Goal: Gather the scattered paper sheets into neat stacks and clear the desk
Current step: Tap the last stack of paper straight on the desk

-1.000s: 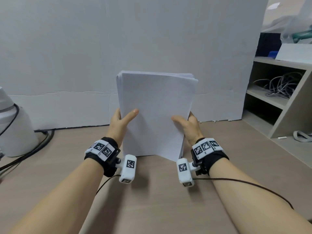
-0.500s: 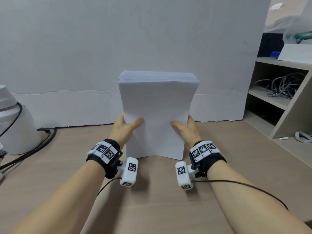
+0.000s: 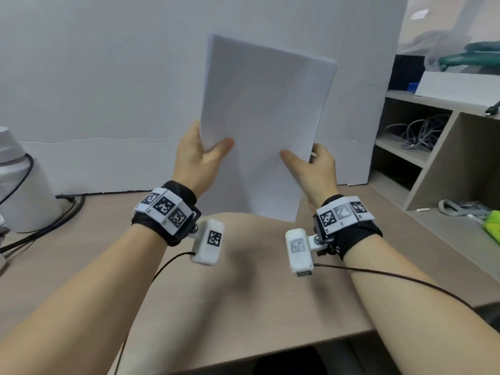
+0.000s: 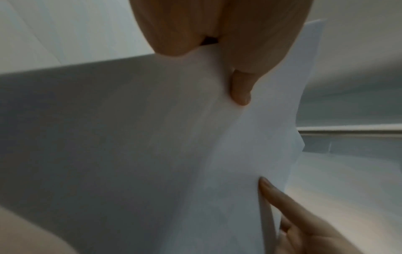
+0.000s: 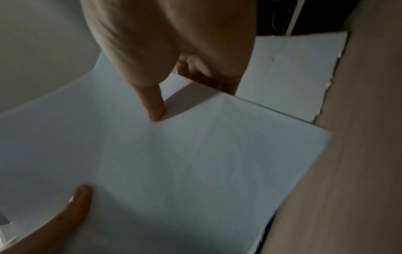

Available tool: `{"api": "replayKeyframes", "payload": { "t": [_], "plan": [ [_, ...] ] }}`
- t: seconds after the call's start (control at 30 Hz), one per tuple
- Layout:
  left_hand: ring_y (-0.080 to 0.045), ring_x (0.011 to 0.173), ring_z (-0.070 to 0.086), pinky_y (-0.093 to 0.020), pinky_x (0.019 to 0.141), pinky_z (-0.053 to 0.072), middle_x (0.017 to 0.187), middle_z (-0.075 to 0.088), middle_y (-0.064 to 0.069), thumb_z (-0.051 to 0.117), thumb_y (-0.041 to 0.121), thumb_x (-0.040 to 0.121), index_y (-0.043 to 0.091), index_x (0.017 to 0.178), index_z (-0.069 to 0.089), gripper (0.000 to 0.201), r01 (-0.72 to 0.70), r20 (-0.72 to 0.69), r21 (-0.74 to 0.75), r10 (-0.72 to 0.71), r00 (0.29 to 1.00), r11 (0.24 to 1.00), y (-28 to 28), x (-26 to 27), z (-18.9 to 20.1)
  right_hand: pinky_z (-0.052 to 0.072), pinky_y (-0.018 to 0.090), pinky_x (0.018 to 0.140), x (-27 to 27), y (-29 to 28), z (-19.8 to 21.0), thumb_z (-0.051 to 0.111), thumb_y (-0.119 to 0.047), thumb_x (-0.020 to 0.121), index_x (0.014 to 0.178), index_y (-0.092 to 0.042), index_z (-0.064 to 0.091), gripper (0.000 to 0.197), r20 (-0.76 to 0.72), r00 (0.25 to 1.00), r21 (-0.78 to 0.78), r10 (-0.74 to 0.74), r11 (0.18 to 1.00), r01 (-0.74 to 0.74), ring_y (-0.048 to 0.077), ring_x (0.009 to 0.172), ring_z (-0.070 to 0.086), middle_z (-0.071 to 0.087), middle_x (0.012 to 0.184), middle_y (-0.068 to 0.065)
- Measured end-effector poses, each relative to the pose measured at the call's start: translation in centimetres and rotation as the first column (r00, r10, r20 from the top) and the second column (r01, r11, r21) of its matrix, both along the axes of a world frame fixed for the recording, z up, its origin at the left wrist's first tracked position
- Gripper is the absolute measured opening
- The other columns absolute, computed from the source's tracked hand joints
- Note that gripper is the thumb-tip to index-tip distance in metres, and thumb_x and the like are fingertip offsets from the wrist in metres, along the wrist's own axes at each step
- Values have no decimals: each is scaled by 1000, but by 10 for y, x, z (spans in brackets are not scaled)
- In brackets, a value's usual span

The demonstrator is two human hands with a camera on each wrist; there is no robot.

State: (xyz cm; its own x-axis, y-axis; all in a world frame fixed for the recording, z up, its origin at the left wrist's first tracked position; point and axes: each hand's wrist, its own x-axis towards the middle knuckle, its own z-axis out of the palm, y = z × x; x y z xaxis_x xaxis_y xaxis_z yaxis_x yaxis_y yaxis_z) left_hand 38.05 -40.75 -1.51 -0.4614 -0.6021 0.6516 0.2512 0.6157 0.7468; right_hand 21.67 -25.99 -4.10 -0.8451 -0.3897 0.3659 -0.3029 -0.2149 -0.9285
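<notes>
A thick stack of white paper sheets (image 3: 263,125) is held upright in the air above the wooden desk (image 3: 243,299), tilted with its top leaning right. My left hand (image 3: 200,158) grips its left edge, thumb on the front face. My right hand (image 3: 311,166) grips the right edge the same way, fingers behind. In the left wrist view the stack (image 4: 174,154) fills the frame under my thumb. In the right wrist view my thumb presses the front sheet of the stack (image 5: 174,163). The stack's bottom edge hangs clear of the desk.
A white board wall (image 3: 108,90) stands behind the desk. A white device with black cables (image 3: 24,185) sits at the left. Open shelves (image 3: 422,147) with coiled cables stand at the right, with a green object (image 3: 492,228) on the lower shelf.
The stack stood on the desk on its bottom edge; both hands have now lifted it off the desk and tilted it to the right.
</notes>
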Motion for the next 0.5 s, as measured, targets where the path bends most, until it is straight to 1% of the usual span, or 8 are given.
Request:
{"api": "replayKeyframes", "payload": {
  "t": [0.1,0.17,0.23,0.3,0.33,0.4,0.43,0.5],
  "plan": [
    [-14,99,72,-32,89,58,110,74,0,72,7,89,12,120,64,32,81,-139,161,-59,989,984,31,1,8,52,26,76,-1,48,13,83,-43,75,113,-16,58,53,9,999,85,-54,995,53,10,90,67,69,104,1],
    [-17,98,73,-32,88,58,111,74,-6,73,5,89,3,124,61,37,129,-219,262,-72,973,956,53,-3,10,49,25,78,-3,80,12,82,-44,75,116,-16,59,54,70,994,124,-81,990,72,7,94,64,68,111,2],
    [-22,102,72,-33,89,59,115,73,-11,72,3,90,2,127,58,39,196,-273,344,-101,957,918,78,-7,11,54,31,81,1,111,9,86,-48,66,128,-14,55,77,206,977,84,-53,996,36,11,102,65,66,120,3],
    [-25,106,71,-35,91,58,117,72,-12,71,2,91,3,127,57,39,261,-321,403,-132,938,877,103,-13,10,57,37,81,8,135,5,91,-47,56,140,-15,47,100,361,932,-47,25,999,-9,20,112,65,64,128,6],
    [-25,105,71,-36,92,58,116,73,-12,71,2,91,3,127,57,39,293,-347,432,-143,927,853,117,-16,9,58,41,84,13,146,4,91,-41,59,141,-16,48,96,415,905,-127,95,991,-46,25,114,65,65,129,8],
    [-21,101,73,-36,90,58,110,74,-7,71,3,91,3,127,58,38,340,-377,501,-153,914,796,144,-22,4,53,49,96,24,166,2,84,-27,74,136,-14,57,69,471,844,-293,258,948,-127,31,115,65,68,126,11],
    [-17,100,73,-34,90,58,108,75,-4,71,4,92,7,126,59,36,369,-386,527,-171,906,766,159,-26,2,51,50,98,30,177,1,81,-22,78,134,-13,59,61,478,817,-371,323,917,-145,32,115,65,68,125,12],
    [-14,103,72,-34,96,56,109,75,1,70,6,93,17,122,60,32,416,-390,570,-212,896,708,187,-34,-6,54,49,95,38,198,2,78,-16,82,131,-13,60,52,465,824,-457,323,885,-88,30,111,68,71,120,10]
  ]
}}
